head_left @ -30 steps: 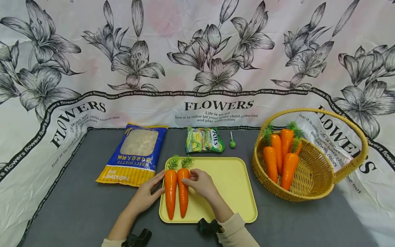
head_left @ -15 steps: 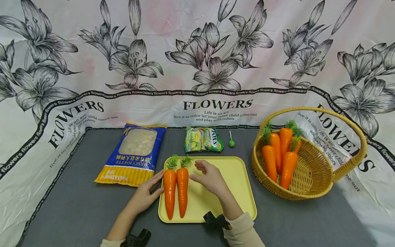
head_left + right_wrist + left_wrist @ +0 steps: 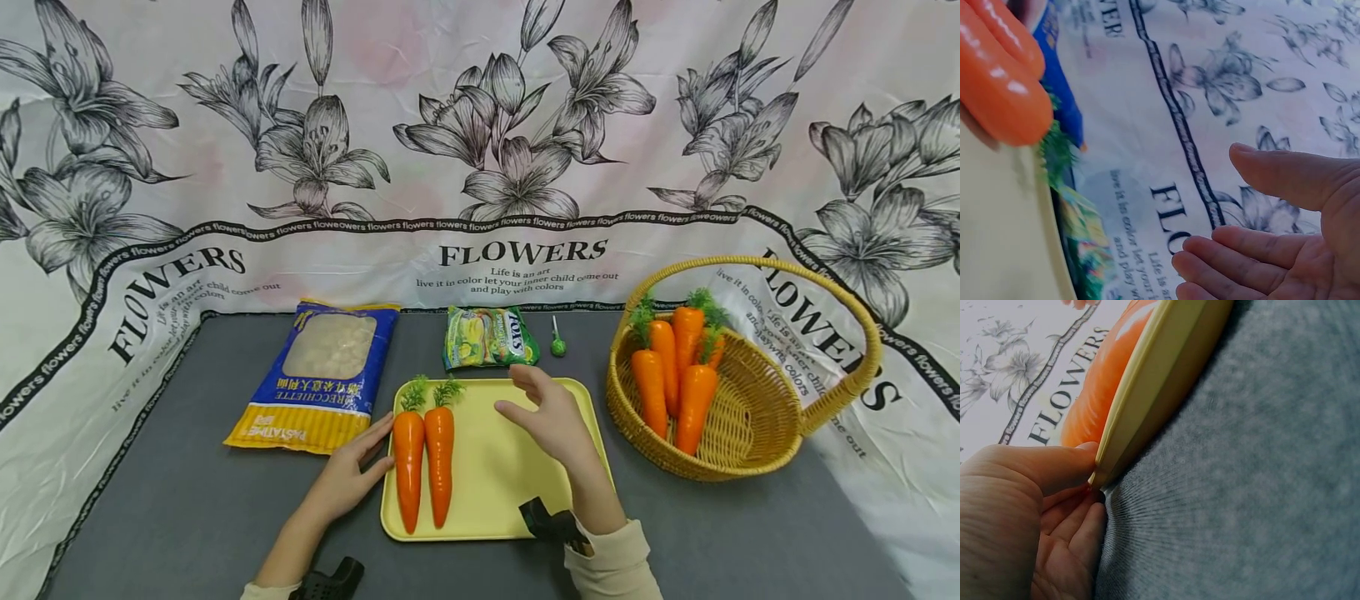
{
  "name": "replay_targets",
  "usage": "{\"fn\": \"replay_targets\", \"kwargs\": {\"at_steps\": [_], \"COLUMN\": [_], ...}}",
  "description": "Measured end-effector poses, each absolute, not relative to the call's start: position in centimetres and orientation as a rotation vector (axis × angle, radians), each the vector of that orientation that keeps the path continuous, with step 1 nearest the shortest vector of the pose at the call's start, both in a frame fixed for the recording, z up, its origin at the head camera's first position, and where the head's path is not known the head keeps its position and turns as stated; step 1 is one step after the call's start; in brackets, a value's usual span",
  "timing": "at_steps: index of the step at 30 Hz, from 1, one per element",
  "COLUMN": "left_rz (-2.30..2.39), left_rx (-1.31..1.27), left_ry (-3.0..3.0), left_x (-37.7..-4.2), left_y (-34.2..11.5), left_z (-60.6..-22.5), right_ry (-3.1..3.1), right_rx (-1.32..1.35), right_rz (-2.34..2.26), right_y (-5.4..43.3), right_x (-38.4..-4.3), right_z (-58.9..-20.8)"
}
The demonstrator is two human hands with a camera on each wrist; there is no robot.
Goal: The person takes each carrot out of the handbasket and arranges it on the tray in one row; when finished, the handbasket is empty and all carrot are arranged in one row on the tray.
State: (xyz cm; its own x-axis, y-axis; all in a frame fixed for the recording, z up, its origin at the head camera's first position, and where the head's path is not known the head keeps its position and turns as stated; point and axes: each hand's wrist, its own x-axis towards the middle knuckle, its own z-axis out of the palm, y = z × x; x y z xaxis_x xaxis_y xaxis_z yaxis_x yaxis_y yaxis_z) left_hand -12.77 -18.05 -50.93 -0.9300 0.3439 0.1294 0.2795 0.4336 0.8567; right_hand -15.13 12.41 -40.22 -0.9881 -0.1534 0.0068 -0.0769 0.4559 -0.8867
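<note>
Head view, twelve o'clock being the far side: a yellow tray (image 3: 502,479) lies on the grey surface (image 3: 172,508). One carrot (image 3: 408,471) and a second carrot (image 3: 440,467) lie side by side in its nine o'clock half, leafy tops toward twelve. This view alone records the wicker basket (image 3: 726,472), holding further carrots (image 3: 697,408) between two and three o'clock, and the green lollipop (image 3: 558,346) at one. A blue-and-yellow pasta bag (image 3: 330,342) lies at ten; a green sweets bag (image 3: 490,337) at twelve.

Left wrist view adds the tray's outer wall and the thumb tip at its rim, the other fingers low beside the edge. Right wrist view adds the right palm and the carrots' rounded ends, seen close.

Left hand (image 3: 345,479): at the tray's nine o'clock edge, touching it, fingers extended, thumb slightly parted. Contact with the nearer carrot cannot be determined. Right hand (image 3: 551,417): raised over the tray's two o'clock part, spread wide, thumb well apart from the fingers, clear of both carrots.
</note>
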Motion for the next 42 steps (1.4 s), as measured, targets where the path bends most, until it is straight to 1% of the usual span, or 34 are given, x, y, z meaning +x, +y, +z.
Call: {"fn": "replay_targets", "kwargs": {"at_steps": [10, 28, 34, 42], "left_rz": [1.554, 1.564, 1.543, 1.517], "left_rx": [0.558, 0.54, 0.542, 0.585], "left_ry": [2.596, 2.586, 2.608, 2.646], "left_x": [-12.3, -12.1, -12.6, -12.8], "left_y": [-17.9, -18.0, -18.1, -18.2], "left_z": [-51.4, -51.1, -51.0, -51.2], "right_ry": [2.721, 2.897, 2.885, 2.8], "right_rx": [-0.159, 0.041, 0.053, 0.042], "right_rz": [-1.546, -1.201, -1.088, -1.008], "right_y": [16.9, 29.2, 32.6, 35.9], "right_x": [-15.2, -15.2, -16.2, -17.2], "right_z": [-38.5, -34.3, -34.3, -35.9]}}
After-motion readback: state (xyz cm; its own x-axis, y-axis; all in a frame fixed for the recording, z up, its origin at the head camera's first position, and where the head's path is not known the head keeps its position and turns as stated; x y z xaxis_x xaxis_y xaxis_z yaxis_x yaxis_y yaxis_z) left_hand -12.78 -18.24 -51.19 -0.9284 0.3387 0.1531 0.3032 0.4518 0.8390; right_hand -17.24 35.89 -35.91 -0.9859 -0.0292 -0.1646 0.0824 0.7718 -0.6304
